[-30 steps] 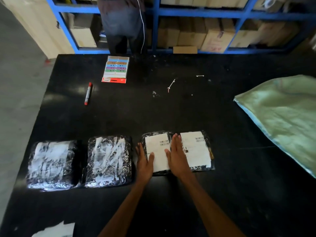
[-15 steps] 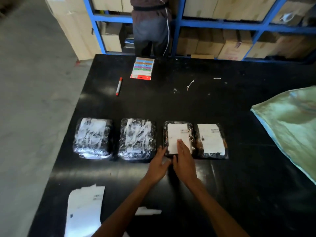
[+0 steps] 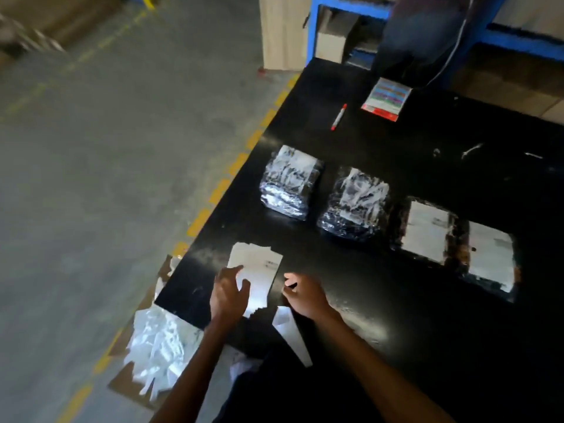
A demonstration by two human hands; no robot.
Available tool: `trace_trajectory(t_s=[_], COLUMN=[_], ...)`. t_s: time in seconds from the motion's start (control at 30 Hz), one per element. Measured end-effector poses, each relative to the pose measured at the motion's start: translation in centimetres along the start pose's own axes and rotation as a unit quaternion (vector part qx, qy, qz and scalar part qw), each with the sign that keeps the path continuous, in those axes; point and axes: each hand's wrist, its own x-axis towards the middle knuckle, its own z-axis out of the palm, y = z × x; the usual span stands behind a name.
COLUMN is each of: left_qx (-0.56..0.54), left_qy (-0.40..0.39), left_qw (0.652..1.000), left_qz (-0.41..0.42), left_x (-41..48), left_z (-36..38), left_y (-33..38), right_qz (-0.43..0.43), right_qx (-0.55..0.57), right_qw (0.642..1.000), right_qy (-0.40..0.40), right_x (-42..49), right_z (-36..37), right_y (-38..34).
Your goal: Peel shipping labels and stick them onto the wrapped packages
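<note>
1. The left hand (image 3: 229, 296) lies with fingers spread on the stack of shipping labels (image 3: 255, 273) near the black table's (image 3: 396, 300) left corner, gripping nothing.
2. The right hand (image 3: 305, 296) hovers just beside the stack, fingers loosely curled, empty.
3. Four wrapped packages sit in a row beyond: two bare (image 3: 289, 183) (image 3: 354, 203), two labelled (image 3: 427, 230) (image 3: 491, 257).

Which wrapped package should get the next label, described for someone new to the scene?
On the black table, four wrapped packages lie in a row. Two already carry flat white labels; the bare package beside the nearer labelled package shows only crinkled, shiny wrap.
</note>
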Motion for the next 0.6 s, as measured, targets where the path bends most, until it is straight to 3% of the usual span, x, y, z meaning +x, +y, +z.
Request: trace_trajectory(t_s=[0.1, 0.23, 0.37, 0.6], left_qx=[0.011, 0.082, 0.104, 0.065], left_qy=[0.013, -0.026, -0.017, -0.024], left_qw=[0.999, 0.995, 0.992, 0.993], left_qz=[-0.039, -0.058, -0.068, -0.094], left_x=[0.4, 1.2, 1.0, 1.3], left_z=[-0.6, 0.2, 0.7, 0.9], left_y=[-0.8, -1.4, -1.2, -1.2], right_qz=[0.036, 0.075, 0.129, 0.112], right_qx=[0.004, 0.022, 0.089, 0.121], right_qw=[0.999, 0.997, 0.987, 0.986], right_qy=[-0.011, -0.028, -0.036, 0.001], right_x=[1.6, 2.9, 3.2, 3.5], right_z=[1.7, 2.7, 3.0, 3.2], right_y=[-1.8, -3.1, -4.4, -4.8])
